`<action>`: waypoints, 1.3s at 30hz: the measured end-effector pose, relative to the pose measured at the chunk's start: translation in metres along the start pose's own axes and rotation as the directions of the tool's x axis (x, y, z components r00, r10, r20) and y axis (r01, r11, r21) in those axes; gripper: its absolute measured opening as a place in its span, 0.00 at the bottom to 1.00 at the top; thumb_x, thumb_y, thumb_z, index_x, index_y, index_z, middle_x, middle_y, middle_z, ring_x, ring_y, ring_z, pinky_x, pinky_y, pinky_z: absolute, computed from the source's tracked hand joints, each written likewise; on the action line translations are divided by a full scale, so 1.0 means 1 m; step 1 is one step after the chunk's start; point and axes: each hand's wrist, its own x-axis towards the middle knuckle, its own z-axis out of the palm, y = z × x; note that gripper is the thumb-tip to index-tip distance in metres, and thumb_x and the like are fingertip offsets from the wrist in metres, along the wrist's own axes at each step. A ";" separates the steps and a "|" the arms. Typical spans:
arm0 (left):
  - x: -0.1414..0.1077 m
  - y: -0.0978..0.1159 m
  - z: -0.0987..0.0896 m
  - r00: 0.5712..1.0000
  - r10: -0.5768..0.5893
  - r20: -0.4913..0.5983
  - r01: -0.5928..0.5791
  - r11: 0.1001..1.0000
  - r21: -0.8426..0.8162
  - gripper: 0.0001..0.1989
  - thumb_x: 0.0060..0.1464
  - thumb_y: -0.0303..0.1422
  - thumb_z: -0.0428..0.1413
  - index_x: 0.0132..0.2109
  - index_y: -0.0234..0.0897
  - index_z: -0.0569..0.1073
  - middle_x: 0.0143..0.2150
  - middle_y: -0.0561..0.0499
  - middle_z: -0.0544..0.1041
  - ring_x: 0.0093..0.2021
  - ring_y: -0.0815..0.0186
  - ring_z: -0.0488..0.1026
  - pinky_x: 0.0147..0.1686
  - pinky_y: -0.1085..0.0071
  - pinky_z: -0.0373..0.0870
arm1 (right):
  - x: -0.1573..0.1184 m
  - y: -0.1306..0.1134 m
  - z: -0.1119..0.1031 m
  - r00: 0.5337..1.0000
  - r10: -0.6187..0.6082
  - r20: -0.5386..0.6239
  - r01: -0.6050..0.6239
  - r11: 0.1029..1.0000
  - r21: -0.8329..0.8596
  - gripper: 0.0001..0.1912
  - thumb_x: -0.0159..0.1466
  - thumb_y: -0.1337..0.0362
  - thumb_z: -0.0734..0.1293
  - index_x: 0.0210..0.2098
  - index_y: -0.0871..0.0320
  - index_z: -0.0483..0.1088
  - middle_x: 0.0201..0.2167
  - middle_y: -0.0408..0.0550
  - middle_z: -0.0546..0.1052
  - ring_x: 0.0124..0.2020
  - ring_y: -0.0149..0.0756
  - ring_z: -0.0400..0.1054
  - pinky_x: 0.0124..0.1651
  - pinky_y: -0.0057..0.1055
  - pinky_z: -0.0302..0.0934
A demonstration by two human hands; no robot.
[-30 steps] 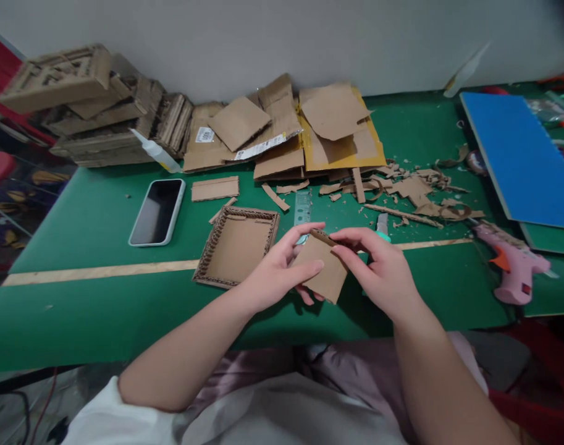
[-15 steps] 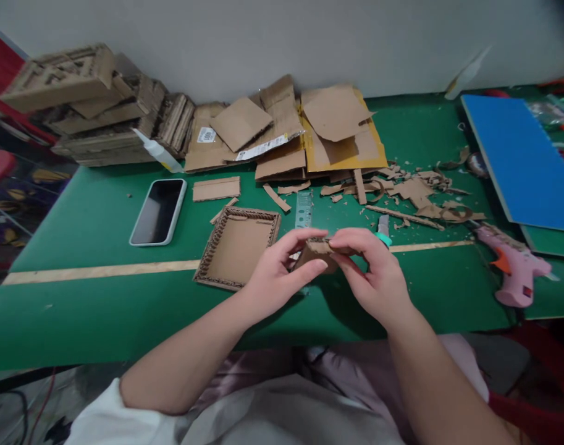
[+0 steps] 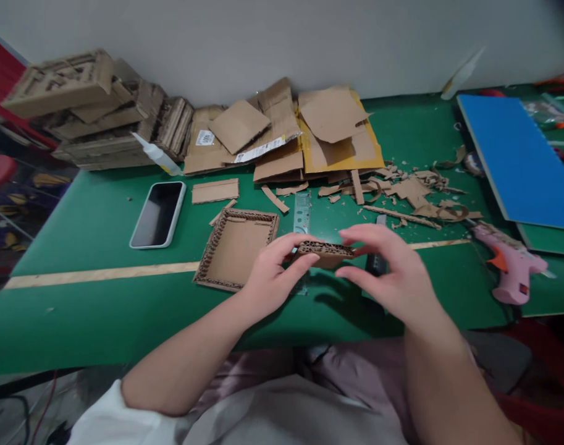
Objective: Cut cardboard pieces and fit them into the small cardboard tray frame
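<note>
Between the fingers and thumb of my left hand (image 3: 282,266) is a small layered cardboard piece (image 3: 327,252), its corrugated edge facing up. My right hand (image 3: 388,266) is at the other end of that piece, thumb and fingers spread apart around its corner. A shallow cardboard tray (image 3: 239,247) with corrugated walls lies to the left of my left hand. Partly covered by the hands, a clear ruler (image 3: 303,213) lies on the green table. A utility knife (image 3: 377,266) rests behind my right fingers, partly hidden.
A phone (image 3: 159,215) lies at the left, below a glue bottle (image 3: 156,154) and stacked cardboard (image 3: 96,111). Cardboard sheets (image 3: 282,133) and scraps (image 3: 411,188) lie at the back. A pink glue gun (image 3: 511,266) and a blue board (image 3: 522,161) are at the right.
My right fingers have opened and moved right, off the cardboard piece. More of its corrugated edge now shows, while my left hand keeps its pinch.
</note>
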 end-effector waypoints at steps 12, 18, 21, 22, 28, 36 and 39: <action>0.007 -0.005 0.005 0.980 -0.012 0.200 -0.027 0.982 0.189 0.10 0.59 0.35 0.49 0.43 0.37 0.70 0.39 0.50 0.74 0.40 0.65 0.70 0.40 0.72 0.65 | -0.025 0.007 -0.001 0.748 0.660 -0.071 -0.558 0.567 -0.605 0.30 0.57 0.54 0.64 0.58 0.50 0.56 0.44 0.53 0.70 0.31 0.42 0.70 0.25 0.30 0.53; 0.017 -0.003 0.006 0.924 -0.196 0.328 0.122 0.964 0.234 0.12 0.58 0.40 0.48 0.39 0.37 0.69 0.32 0.53 0.71 0.33 0.68 0.68 0.31 0.74 0.64 | -0.049 0.011 -0.023 0.761 0.649 0.013 -0.640 0.753 -0.150 0.33 0.54 0.63 0.65 0.58 0.47 0.54 0.39 0.46 0.73 0.28 0.32 0.67 0.30 0.29 0.61; 0.023 -0.002 0.006 0.870 -0.312 0.382 0.255 0.947 0.195 0.13 0.57 0.42 0.48 0.36 0.36 0.67 0.29 0.54 0.67 0.28 0.69 0.66 0.25 0.75 0.64 | -0.081 0.019 -0.036 0.764 0.645 -0.022 -0.628 0.751 0.205 0.32 0.53 0.63 0.67 0.56 0.51 0.59 0.38 0.48 0.73 0.32 0.33 0.68 0.33 0.30 0.65; 0.025 -0.002 0.007 0.854 -0.346 0.389 0.299 0.938 0.177 0.13 0.57 0.43 0.48 0.36 0.37 0.67 0.28 0.55 0.67 0.26 0.70 0.66 0.22 0.75 0.64 | -0.092 0.021 -0.039 0.757 0.652 -0.046 -0.610 0.730 0.309 0.30 0.53 0.63 0.67 0.56 0.52 0.60 0.36 0.47 0.73 0.31 0.33 0.68 0.31 0.30 0.66; 0.040 -0.007 0.014 0.817 -0.425 0.390 0.371 0.905 0.209 0.12 0.57 0.41 0.48 0.36 0.36 0.66 0.25 0.55 0.64 0.20 0.72 0.64 0.15 0.78 0.61 | -0.139 0.017 -0.043 0.742 0.659 -0.124 -0.569 0.717 0.402 0.23 0.56 0.60 0.67 0.51 0.51 0.66 0.37 0.48 0.74 0.22 0.29 0.67 0.23 0.28 0.65; 0.050 -0.005 0.012 0.776 -0.435 0.456 0.282 0.887 0.367 0.16 0.56 0.46 0.48 0.34 0.37 0.67 0.20 0.56 0.63 0.18 0.71 0.63 0.15 0.76 0.61 | -0.141 -0.005 -0.040 0.969 0.224 0.108 -0.191 0.949 -0.252 0.22 0.59 0.67 0.62 0.54 0.50 0.64 0.46 0.49 0.71 0.44 0.33 0.69 0.45 0.30 0.66; 0.051 -0.002 0.010 0.766 -0.425 0.481 0.235 0.883 0.406 0.16 0.56 0.46 0.47 0.34 0.37 0.67 0.23 0.55 0.64 0.19 0.71 0.64 0.15 0.76 0.59 | -0.138 -0.003 -0.037 0.972 0.175 0.154 -0.105 0.920 -0.378 0.22 0.60 0.67 0.61 0.54 0.52 0.63 0.45 0.51 0.71 0.40 0.34 0.70 0.41 0.30 0.67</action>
